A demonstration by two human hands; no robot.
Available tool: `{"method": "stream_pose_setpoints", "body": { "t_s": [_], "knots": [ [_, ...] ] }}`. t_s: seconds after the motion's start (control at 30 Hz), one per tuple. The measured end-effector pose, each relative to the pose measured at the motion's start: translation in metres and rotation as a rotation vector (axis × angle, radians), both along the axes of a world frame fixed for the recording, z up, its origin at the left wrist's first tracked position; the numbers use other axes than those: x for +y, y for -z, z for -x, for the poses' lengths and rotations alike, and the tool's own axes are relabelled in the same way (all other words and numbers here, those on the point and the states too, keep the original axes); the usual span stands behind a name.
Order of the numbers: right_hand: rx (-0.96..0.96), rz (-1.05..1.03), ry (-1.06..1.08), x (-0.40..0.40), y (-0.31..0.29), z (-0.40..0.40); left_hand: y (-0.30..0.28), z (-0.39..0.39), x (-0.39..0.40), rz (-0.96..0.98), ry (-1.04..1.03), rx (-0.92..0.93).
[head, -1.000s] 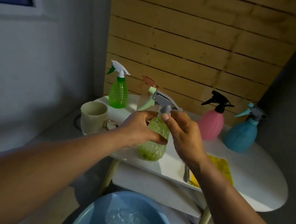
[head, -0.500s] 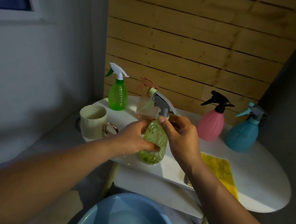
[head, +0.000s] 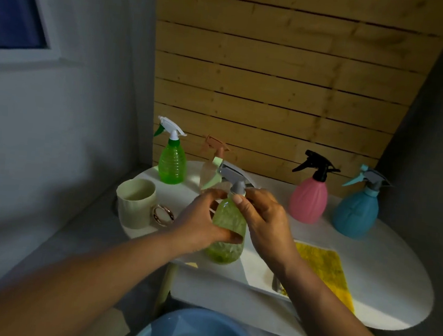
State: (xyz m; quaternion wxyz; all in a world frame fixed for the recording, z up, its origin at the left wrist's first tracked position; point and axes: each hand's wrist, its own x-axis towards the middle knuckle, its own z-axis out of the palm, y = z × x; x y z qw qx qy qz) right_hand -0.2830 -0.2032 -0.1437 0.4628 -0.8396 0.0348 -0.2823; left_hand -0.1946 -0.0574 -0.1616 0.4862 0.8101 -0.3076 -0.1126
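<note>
Your left hand (head: 200, 225) wraps its fingers around the green bottle (head: 227, 233), which stands near the table (head: 381, 291) edge in front of you. Your right hand (head: 265, 221) pinches the grey cap (head: 237, 187) at the bottle's neck. A mug (head: 135, 203) sits to the left.

Along the back of the white oval table (head: 383, 278), four sprayers stand upright. There's a bright green bottle (head: 172, 164) with a white trigger at the left end and a clear peach-topped bottle (head: 208, 173) just beside it. Well apart to the right are a pink bottle (head: 308, 200) with a black trigger and a blue bottle (head: 356, 213) next to it. A cream mug (head: 136, 203) sits at the table's left edge. A yellow cloth (head: 324, 270) lies flat towards the right. Down front there's a blue basin (head: 194, 330), and a plank wall (head: 277, 78) stands behind.
</note>
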Motion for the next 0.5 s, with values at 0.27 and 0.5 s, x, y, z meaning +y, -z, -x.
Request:
{"method": "stream_pose_setpoints", "body": {
  "t_s": [0.27,0.5],
  "knots": [
    [0.011,0.005,0.021,-0.001,0.003,0.001,-0.02,-0.005,0.001,-0.141,0.237,0.072],
    [-0.001,0.011,0.04,0.004,0.003,0.004,-0.025,0.005,-0.008,-0.163,0.077,-0.105]
  ]
}}
